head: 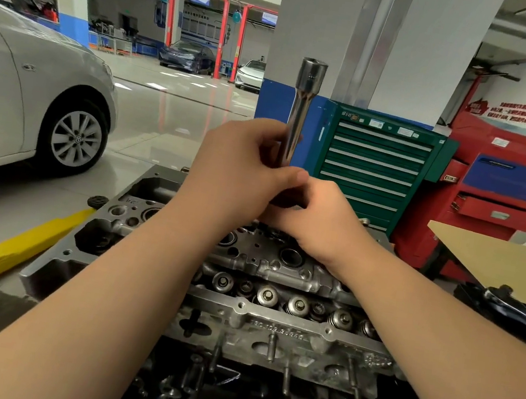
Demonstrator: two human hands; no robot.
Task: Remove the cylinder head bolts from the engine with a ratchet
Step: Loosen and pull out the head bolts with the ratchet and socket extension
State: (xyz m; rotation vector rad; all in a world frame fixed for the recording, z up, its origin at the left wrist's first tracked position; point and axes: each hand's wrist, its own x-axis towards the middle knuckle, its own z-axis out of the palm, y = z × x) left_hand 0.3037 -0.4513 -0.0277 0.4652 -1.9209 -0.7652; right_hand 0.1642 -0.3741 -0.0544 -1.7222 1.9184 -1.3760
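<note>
My left hand (pixel 242 165) grips the long socket (pixel 300 112) upright above the cylinder head (pixel 265 268); my right hand (pixel 319 221) closes on its lower end. Seat the drive fully, keeping it plumb.

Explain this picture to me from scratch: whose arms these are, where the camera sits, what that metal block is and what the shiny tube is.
There is one picture, taken by a camera worn on a person's head, looking forward and down, so the two bare arms are that person's own. The grey metal block below them is a car engine with its top cover off; the round caps in a row are valve parts. The left hand grips a long shiny socket tool, held upright with its open end up. The right hand curls around the tool's lower end, which is hidden. Behind stand a green tool cabinet, a red cabinet and a silver car on the workshop floor.
</note>
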